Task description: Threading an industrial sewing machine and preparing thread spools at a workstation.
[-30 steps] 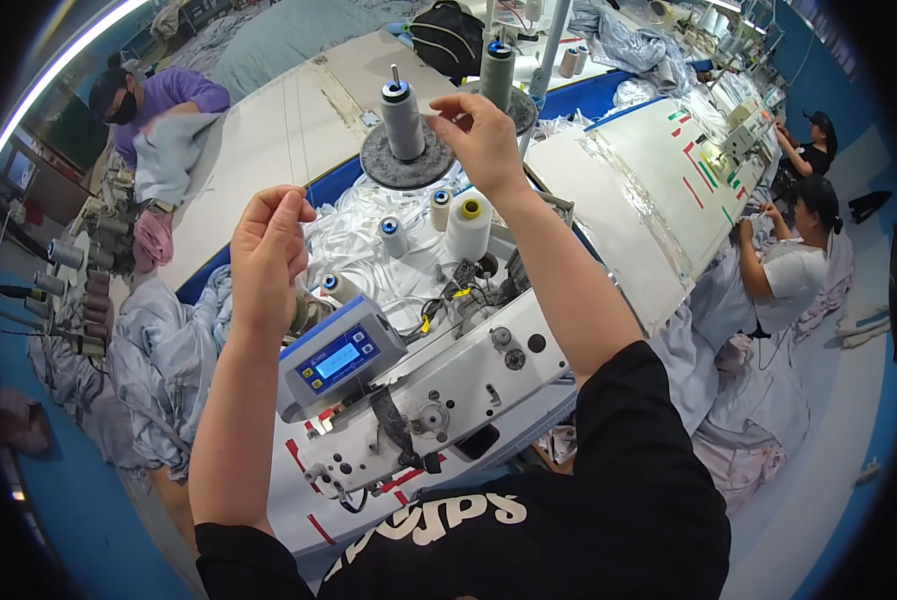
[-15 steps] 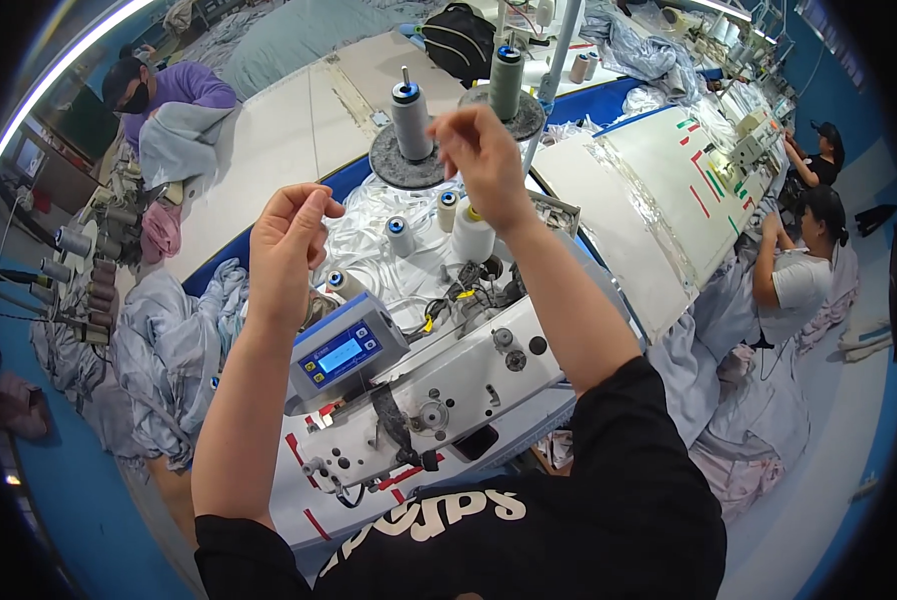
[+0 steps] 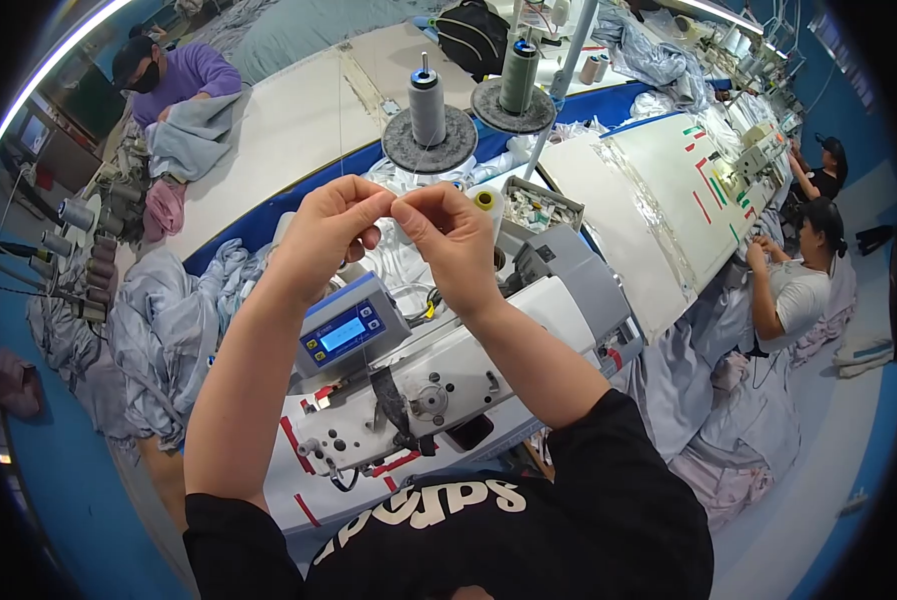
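Note:
Above a white sewing machine, my left hand and my right hand meet, each with thumb and forefinger pinched. A fine thread comes down to my left hand. What the right fingertips hold is too small to make out. Just beyond the hands, a grey cone of thread stands on a dark round disc, and a grey-green cone stands on another to its right. The machine's blue control panel with a lit screen is beneath my left wrist. White strips and smaller cones lie partly hidden behind my hands.
A tray of small pieces sits behind the machine. Crumpled grey-blue fabric is heaped at the left. One person in purple handles cloth at far left; another in a light shirt works at right. A metal pole rises by the cones.
My hands were apart, the right one raised near the grey cone. The right has come down and left, and the left has moved inward, so their fingertips now meet.

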Action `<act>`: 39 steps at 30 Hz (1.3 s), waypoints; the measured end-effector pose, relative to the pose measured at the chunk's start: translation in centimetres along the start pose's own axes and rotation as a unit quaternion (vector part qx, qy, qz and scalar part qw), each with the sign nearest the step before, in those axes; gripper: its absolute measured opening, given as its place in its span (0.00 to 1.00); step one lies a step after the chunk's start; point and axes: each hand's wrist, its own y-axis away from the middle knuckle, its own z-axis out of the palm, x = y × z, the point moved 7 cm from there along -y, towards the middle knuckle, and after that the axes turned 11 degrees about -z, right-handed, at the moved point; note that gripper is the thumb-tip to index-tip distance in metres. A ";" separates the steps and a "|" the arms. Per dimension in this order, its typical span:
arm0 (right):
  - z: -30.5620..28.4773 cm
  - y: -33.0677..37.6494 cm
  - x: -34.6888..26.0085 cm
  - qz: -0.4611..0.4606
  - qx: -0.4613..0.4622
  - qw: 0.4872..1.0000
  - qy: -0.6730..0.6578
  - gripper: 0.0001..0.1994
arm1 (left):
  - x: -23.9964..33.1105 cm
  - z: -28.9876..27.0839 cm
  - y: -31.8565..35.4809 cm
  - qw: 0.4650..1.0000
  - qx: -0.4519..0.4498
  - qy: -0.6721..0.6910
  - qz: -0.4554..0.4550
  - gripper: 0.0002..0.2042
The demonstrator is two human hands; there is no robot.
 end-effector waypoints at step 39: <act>4.6 -7.2 -4.0 -0.223 -0.313 0.887 0.254 0.05 | 3.8 -4.5 0.4 0.977 0.128 -0.014 0.171 0.08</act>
